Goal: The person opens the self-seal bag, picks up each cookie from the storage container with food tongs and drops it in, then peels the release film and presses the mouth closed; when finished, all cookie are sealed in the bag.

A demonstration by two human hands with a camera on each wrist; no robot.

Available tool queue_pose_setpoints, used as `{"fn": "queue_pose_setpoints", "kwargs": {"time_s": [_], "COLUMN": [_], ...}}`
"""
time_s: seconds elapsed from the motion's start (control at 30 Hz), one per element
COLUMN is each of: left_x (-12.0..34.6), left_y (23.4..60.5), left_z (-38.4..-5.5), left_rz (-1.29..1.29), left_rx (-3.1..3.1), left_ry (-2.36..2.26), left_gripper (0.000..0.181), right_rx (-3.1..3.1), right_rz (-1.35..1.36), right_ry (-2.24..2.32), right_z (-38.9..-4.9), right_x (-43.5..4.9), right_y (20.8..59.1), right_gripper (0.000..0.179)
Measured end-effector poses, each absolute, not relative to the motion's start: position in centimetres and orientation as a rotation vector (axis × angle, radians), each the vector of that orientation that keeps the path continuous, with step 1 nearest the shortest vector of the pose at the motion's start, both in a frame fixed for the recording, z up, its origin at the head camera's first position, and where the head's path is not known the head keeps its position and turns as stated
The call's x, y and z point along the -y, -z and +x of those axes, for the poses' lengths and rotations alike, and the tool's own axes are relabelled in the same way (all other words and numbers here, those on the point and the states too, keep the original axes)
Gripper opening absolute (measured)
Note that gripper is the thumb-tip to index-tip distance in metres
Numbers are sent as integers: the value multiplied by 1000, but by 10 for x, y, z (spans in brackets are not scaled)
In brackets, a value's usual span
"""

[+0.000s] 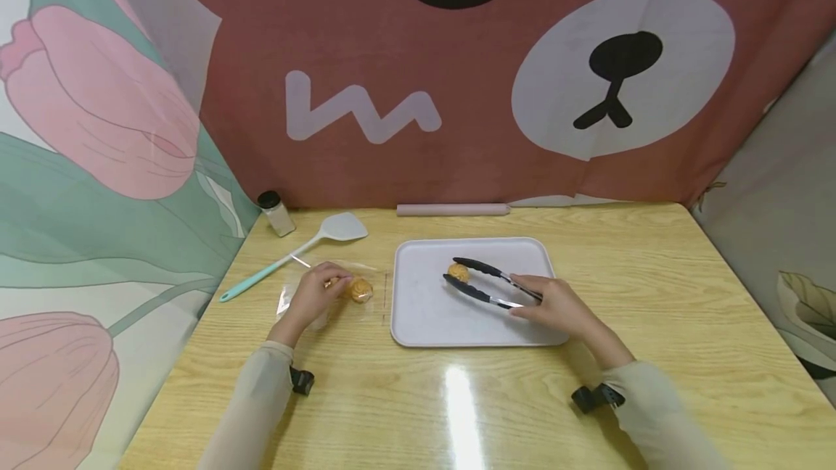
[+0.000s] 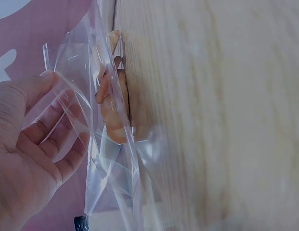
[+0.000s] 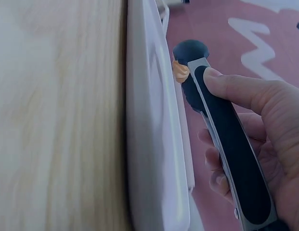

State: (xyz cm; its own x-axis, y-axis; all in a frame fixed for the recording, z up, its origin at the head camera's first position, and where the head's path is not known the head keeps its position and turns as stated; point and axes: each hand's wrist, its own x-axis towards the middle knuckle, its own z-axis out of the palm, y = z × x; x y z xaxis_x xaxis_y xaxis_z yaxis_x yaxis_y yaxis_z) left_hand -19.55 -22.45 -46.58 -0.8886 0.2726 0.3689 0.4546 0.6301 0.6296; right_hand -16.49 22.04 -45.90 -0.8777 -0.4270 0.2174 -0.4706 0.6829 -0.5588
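Tongs on a pastry over the tray; clear bag held at the other hand.

Head view: right hand (image 1: 562, 308) closes its grip round black-tipped metal tongs (image 1: 486, 283), whose tips flank a small golden pastry (image 1: 458, 272) on the smooth white tray (image 1: 418, 325), far end from the grip. Left hand (image 1: 312, 297) pinches a crinkly clear bag (image 1: 339, 289) flat on the wooden counter (image 1: 653, 274); second pastry (image 1: 361, 290) just beyond its fingers, probably steadying the bag. Left wrist view: fingers curl against the film, pastry (image 2: 113, 108) inside. Right wrist view: thumb (image 3: 236, 89) presses the tongs' arm, pastry (image 3: 180, 70) at the tips.
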Motion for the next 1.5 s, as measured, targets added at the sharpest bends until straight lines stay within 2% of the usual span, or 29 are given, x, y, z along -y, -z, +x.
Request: {"fn": "queue_pose_setpoints", "kwargs": {"time_s": [0.57,1.5], "left_x": [227,233], "left_y": [469,462], "left_z": [-196,-191], "left_rz": [-609,-633], "left_rx": [2558,2587], "left_ry": [1087,1079], "left_gripper": [5,7], "right_rx": [2816,2891], "right_rz": [1116,1202], "right_ry": [-929,-749], "right_z": [-172,-196], "right_x": [-150,-100], "right_y": [451,450], "right_gripper": [63,65]}}
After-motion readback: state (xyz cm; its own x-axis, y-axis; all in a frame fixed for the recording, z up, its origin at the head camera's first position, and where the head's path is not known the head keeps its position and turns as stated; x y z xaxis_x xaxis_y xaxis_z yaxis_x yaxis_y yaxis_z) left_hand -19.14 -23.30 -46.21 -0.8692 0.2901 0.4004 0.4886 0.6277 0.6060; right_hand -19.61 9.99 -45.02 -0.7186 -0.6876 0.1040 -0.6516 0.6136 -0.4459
